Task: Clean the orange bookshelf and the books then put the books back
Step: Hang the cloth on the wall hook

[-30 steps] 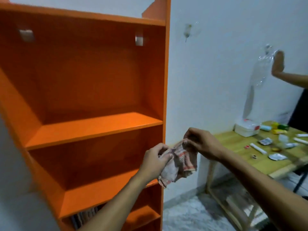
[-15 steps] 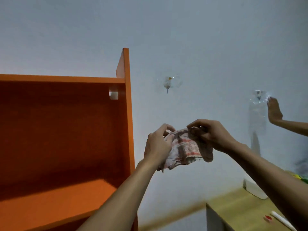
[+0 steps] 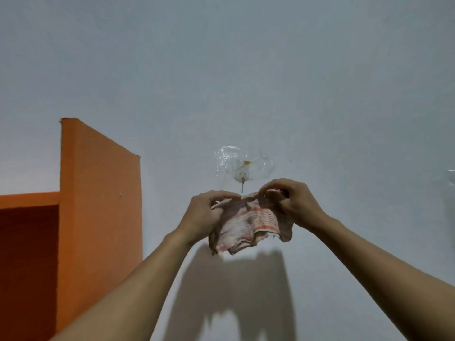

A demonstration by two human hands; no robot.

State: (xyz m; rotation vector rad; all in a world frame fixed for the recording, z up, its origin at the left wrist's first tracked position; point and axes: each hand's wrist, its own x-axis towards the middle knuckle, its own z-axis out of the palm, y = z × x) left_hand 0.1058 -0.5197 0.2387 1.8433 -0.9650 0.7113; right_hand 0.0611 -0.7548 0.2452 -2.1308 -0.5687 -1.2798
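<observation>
Now view has tilted up, bench gone from sight | orange bookshelf (image 3: 98, 212) at left, only its top corner showing | left hand (image 3: 205, 214) and right hand (image 3: 290, 203) both pinch striped cloth (image 3: 251, 225) below wall hook (image 3: 242, 178)

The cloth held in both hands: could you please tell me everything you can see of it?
The cloth is a thin, worn-looking rag, whitish with faded red and dark stripes. It is crumpled and hangs slack in the air in front of the white wall, just below a clear stick-on wall hook. The left hand and right hand pinch its upper edge at either end.
</observation>
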